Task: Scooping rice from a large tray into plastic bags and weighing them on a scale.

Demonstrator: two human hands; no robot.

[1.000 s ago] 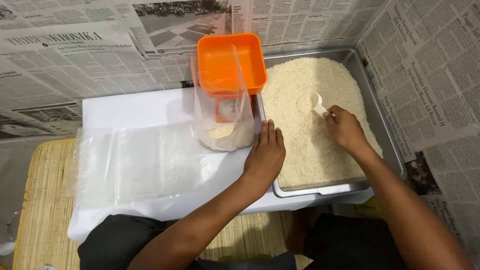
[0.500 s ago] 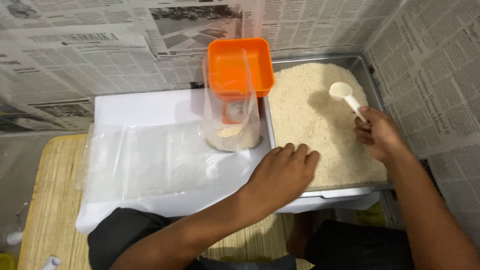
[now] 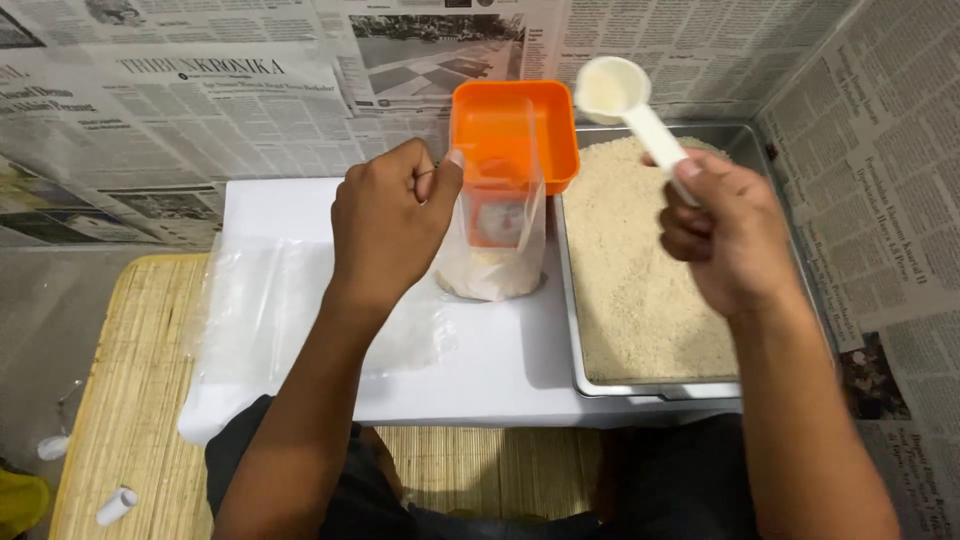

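Both hands now raised: scoop [image 3: 625, 105], bag [image 3: 495, 235].

The scene was evenly and fairly brightly lit, the light seeming to fall from above. The white desk [image 3: 300, 205] looked near blown out, though no hard glare showed. Soft shadows lay beneath the left hand [image 3: 385, 225] and beside the metal tray [image 3: 590, 385]. The scoop [image 3: 620, 95] was pale and slightly washed out. Focus stayed sharp at the centre; the newspaper [image 3: 180, 90] bent a little towards the corners, where the floor [image 3: 40, 330] looked dimmer.
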